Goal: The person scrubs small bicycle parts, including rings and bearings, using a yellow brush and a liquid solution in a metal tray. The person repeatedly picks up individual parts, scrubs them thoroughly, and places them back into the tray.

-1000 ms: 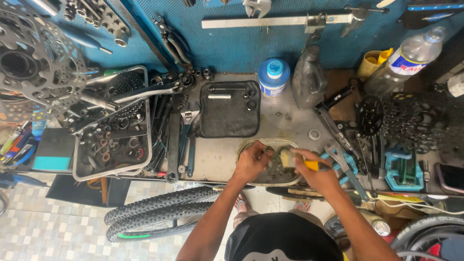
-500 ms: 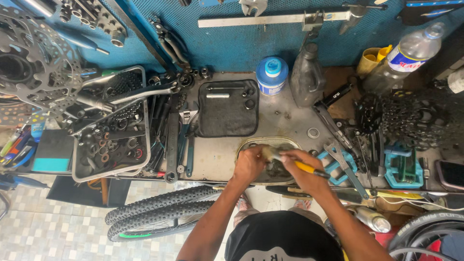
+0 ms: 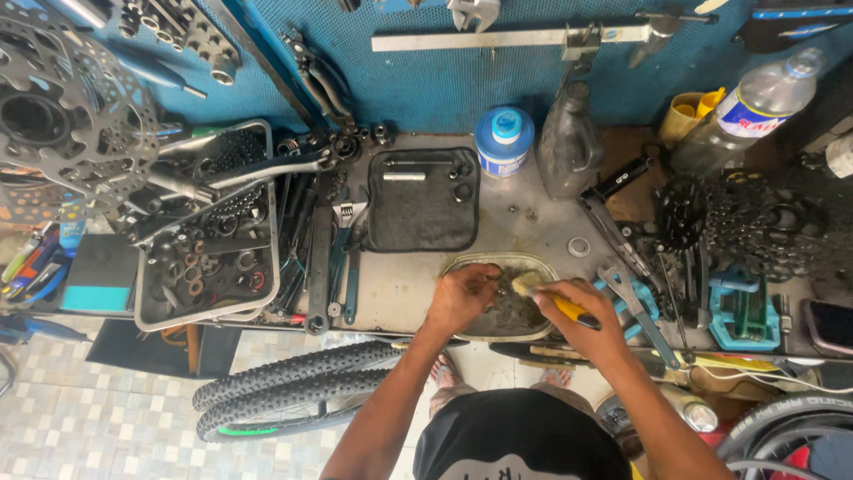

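Observation:
A shallow clear tub [image 3: 542, 267] of dirty liquid sits at the front edge of the workbench [image 3: 533, 222]. My left hand [image 3: 459, 298] is closed over a small dark part at the tub's left side; the part itself is mostly hidden by my fingers. My right hand [image 3: 582, 316] grips a yellow-handled brush [image 3: 544, 293], and its pale bristles rest on the part over the tub.
A black tool pouch [image 3: 422, 200], a blue-capped jar [image 3: 504, 142] and a grey bottle [image 3: 569, 147] stand behind the tub. A tray of small parts [image 3: 209, 249] lies left, wrenches [image 3: 342, 258] beside it, cassettes [image 3: 737, 222] right. Bike tyres [image 3: 293, 391] lean below the bench.
Both hands stayed over the tub. The brush tip has shifted left and right across the part held in my left hand, and the view has drifted slightly.

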